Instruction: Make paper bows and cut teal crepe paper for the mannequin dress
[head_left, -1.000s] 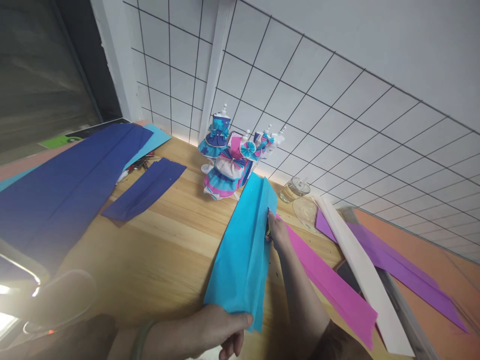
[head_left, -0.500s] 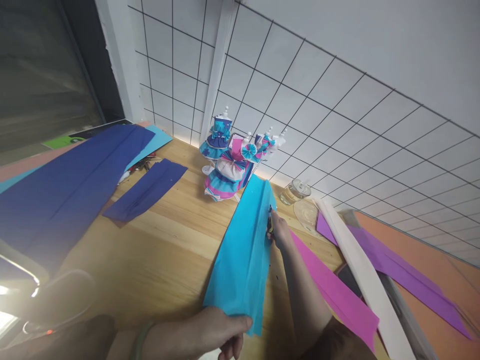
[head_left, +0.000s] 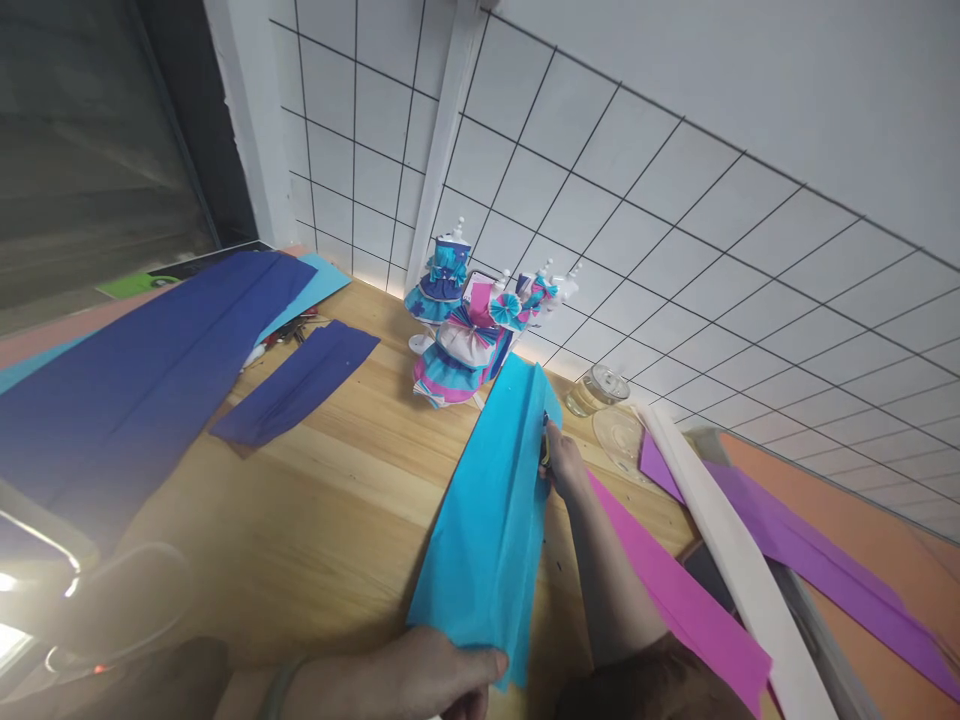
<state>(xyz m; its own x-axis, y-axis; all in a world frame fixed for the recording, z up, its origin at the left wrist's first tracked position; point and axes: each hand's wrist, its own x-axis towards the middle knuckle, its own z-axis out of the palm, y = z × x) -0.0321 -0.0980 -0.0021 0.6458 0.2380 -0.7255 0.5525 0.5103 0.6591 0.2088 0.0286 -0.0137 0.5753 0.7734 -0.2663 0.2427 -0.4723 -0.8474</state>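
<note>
Your right hand [head_left: 564,462] is edging forward along the bright blue sheet [head_left: 476,530].
You are taking the dark-and-yellow tool [head_left: 546,449] slightly nearer the sheet's far end, your arm is covering the pink strip's [head_left: 686,600] upper tip, and your view is shifting, setting everything lower and farther right.

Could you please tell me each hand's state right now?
Left hand: closed, holding the turquoise sheet's near end.
Right hand: closed around a small yellow-and-dark tool at the sheet's edge.

At twelve o'clock on my feed I have small multicolour-dressed mannequins [head_left: 469,340], just behind the long turquoise papery sheet [head_left: 484,510].
</note>
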